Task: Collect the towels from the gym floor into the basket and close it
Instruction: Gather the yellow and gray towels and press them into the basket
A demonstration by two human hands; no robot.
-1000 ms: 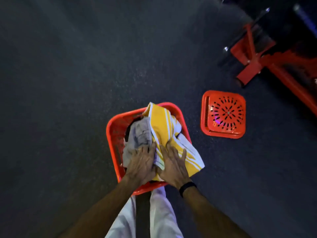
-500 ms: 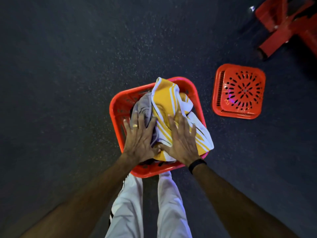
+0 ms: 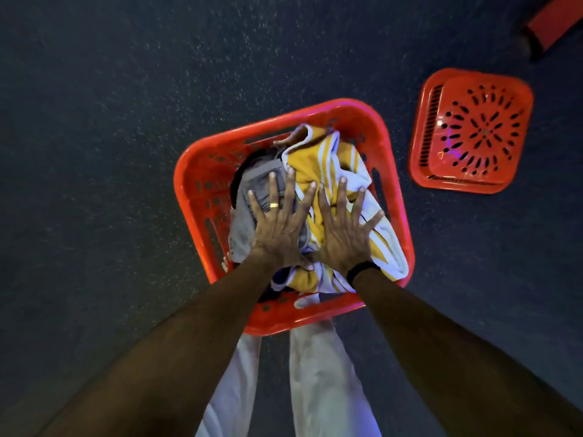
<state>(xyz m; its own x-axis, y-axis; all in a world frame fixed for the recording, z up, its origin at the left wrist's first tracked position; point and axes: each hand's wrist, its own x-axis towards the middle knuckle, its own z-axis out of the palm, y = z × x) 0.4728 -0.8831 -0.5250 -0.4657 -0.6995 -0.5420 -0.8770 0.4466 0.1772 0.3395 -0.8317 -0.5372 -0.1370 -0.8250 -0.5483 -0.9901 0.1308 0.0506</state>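
Both hands lie flat with fingers spread wide, gripping nothing: the left hand (image 3: 277,228) presses down on a grey towel (image 3: 252,197), and the right hand (image 3: 342,230) bears on a yellow towel with white stripes (image 3: 328,156) just beside it. The two towels sit inside the red basket (image 3: 195,171), which stands on the dark gym floor (image 3: 94,121) right in front of the person's pale trouser legs (image 3: 318,373). The flat-palmed push looks meant to pack the heap below the rim, so that a cover can seat properly; a grip would only lift the cloth again. One corner of the yellow towel drapes over the rim at the near right, and a white bit hangs over the near edge too, so those parts would probably catch under a cover unless tucked in. The red lid (image 3: 473,134), pierced with slots, lies on the floor well apart to the right of the basket, within a reach of the right arm. A red frame piece (image 3: 555,20) shows at the far upper right corner, clear of the path between lid and basket. No other towels show on the floor in view.
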